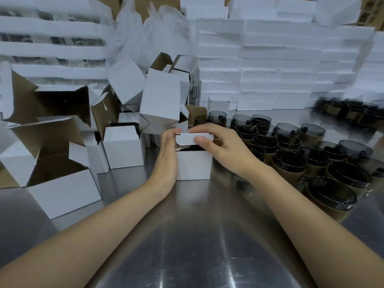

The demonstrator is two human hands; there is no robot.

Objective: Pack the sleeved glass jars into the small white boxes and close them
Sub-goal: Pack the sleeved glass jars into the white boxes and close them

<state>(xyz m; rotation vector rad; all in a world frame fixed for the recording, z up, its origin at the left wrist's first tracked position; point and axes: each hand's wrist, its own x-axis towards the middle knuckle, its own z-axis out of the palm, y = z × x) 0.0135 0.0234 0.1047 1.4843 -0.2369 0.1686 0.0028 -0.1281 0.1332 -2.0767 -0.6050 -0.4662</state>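
Note:
A small white box point(194, 166) stands upright on the steel table point(187, 235) in the middle. Its lid flap point(187, 140) is folded partly over the dark opening. My left hand point(169, 154) presses flat against the box's left side, fingertips at the flap's left end. My right hand point(216, 142) pinches the flap from the right, thumb on its front. What is inside the box is hidden. Several dark glass jars in brown sleeves point(291, 161) stand in rows to the right.
Open empty white boxes point(62, 183) crowd the left side, with more piled behind point(160, 100). Stacked white foam slabs point(280, 65) form a wall at the back. More sleeved jars point(351, 112) sit at the far right.

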